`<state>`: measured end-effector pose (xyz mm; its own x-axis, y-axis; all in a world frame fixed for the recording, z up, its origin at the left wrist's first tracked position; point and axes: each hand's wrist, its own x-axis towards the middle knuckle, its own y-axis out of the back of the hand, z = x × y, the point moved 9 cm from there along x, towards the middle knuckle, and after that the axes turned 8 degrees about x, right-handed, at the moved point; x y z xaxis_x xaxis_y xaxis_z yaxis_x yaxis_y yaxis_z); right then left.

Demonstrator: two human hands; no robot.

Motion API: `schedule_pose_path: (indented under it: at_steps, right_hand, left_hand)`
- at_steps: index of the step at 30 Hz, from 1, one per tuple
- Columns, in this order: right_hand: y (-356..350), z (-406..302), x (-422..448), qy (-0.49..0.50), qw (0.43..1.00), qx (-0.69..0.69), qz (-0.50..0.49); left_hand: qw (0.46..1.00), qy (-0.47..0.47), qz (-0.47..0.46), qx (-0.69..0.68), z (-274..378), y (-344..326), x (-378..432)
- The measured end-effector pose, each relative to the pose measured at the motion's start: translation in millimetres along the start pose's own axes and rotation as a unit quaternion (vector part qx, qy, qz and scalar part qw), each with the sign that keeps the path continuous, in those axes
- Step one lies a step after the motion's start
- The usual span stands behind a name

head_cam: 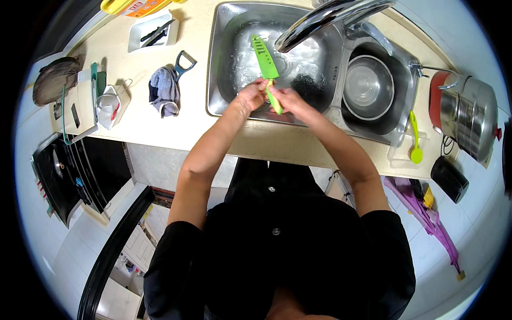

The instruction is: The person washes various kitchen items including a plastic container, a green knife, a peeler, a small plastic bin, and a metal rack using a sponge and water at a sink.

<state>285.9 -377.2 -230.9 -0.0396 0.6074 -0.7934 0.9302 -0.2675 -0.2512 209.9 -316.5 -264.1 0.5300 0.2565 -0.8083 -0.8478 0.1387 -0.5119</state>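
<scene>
A bright green kitchen knife (265, 60) with slots and small holes along its blade points away from me over the large sink basin (224, 80). Whether that green part is a bare blade or a sheath I cannot tell. My right hand (287, 99) is closed around the yellow-green handle. My left hand (253, 95) grips it too, where handle and blade meet. Water covers the basin floor, and a dark mesh-like clump (308, 86) lies at the right, apart from the knife. Above the basin reaches the chrome faucet (316, 24).
In the smaller basin sits a metal bowl (368, 88). Leftward on the counter are a grey cloth (165, 90), a peeler (185, 64) and a white container (140, 44) holding black-handled utensils. To the right are a green brush (415, 136) and a steel steamer pot (468, 112).
</scene>
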Motion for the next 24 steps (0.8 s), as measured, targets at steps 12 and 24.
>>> schedule_pose_path:
  at_steps: [12, 24]
  right_hand:
    - [28, -1, -21, 0.011, 0.954, -0.269, 0.128]
    - [50, 15, -86, -0.042, 0.994, -0.074, 0.07]
  left_hand:
    - [0.977, 0.068, 0.166, 0.112, 26, 46, 73]
    - [0.972, -0.009, 0.217, 0.09, 66, 50, 83]
